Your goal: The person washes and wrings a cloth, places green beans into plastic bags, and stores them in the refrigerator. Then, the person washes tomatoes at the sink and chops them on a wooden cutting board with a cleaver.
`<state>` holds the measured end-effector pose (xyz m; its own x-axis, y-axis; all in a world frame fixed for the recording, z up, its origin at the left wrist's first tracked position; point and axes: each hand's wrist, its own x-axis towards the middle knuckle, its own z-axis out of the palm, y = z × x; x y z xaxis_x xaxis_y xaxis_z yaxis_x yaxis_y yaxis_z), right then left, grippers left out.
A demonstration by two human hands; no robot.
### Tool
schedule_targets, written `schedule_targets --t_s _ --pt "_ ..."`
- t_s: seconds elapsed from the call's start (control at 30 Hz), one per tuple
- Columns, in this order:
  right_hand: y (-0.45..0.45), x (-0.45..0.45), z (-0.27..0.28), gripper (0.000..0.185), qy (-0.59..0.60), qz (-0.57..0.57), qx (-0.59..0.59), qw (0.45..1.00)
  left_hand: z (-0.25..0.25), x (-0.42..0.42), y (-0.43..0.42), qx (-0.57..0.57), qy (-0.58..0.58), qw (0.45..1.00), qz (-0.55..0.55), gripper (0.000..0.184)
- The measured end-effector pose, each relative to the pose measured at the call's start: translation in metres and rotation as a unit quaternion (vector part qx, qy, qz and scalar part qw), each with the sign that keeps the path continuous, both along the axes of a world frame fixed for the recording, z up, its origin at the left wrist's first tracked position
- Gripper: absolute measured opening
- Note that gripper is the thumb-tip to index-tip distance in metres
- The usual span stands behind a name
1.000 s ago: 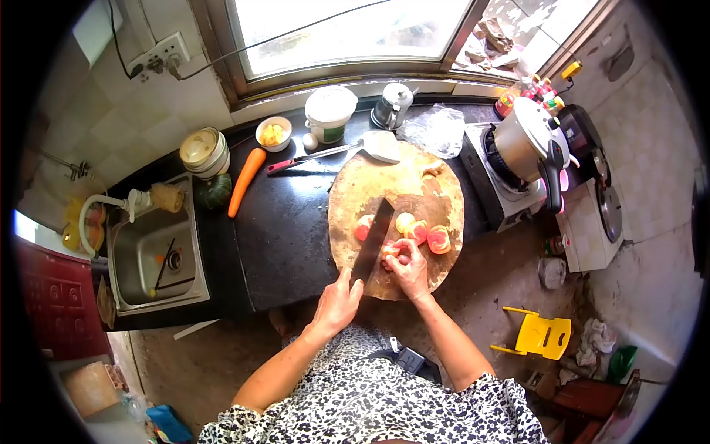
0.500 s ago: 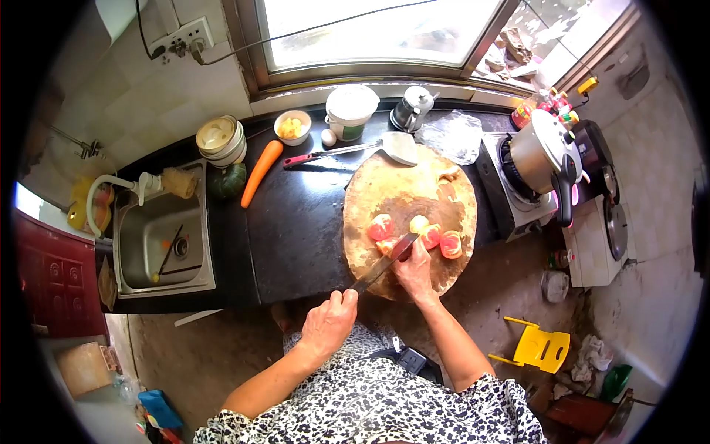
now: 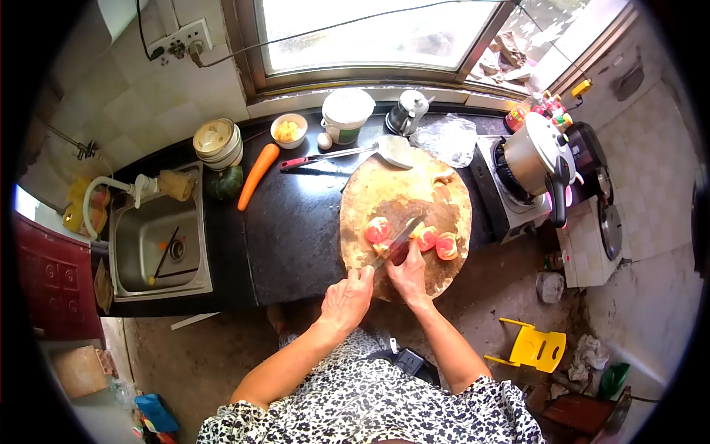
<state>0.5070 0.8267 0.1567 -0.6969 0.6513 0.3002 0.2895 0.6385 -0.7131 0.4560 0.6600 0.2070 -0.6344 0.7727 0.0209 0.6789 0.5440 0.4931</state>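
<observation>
My left hand (image 3: 347, 300) is closed around the handle of a knife (image 3: 401, 235), whose blade slants up and right over the round wooden cutting board (image 3: 362, 189). Below the blade, my right hand (image 3: 409, 277) has its fingers closed on a red tomato piece (image 3: 399, 254), partly hidden by the fingers. Cut tomato pieces lie around the hands: one piece (image 3: 377, 229) left of the blade, and another piece (image 3: 446, 246) to the right with a wedge (image 3: 427, 237) beside it.
A spatula (image 3: 396, 152) rests against the board's far edge. Leftward lie a carrot (image 3: 258, 176), an egg (image 3: 324, 140) and a bowl (image 3: 288, 140) of yellow pieces. The sink (image 3: 155, 251) is far left; a pressure cooker (image 3: 534, 159) stands on the stove at right.
My left hand and the knife have moved up and right, so the blade reaches farther across the board. My right hand has shifted slightly left and down. The view has shifted a little.
</observation>
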Motion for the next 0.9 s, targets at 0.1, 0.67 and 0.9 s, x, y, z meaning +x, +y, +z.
schedule_targets --t_s 0.1,0.67,0.9 --pt "0.001 0.009 -0.006 0.035 0.004 0.007 -0.041 0.999 0.011 -0.003 0.002 0.077 -0.04 0.996 0.023 0.01" --pt "0.014 0.029 0.0 0.033 -0.004 0.057 -0.182 0.982 -0.001 -0.012 -0.029 0.104 -0.307 0.944 0.062 0.022" --pt "0.017 0.036 -0.008 0.031 -0.005 0.044 -0.199 0.979 -0.005 -0.007 -0.01 0.086 -0.315 0.943 0.054 0.026"
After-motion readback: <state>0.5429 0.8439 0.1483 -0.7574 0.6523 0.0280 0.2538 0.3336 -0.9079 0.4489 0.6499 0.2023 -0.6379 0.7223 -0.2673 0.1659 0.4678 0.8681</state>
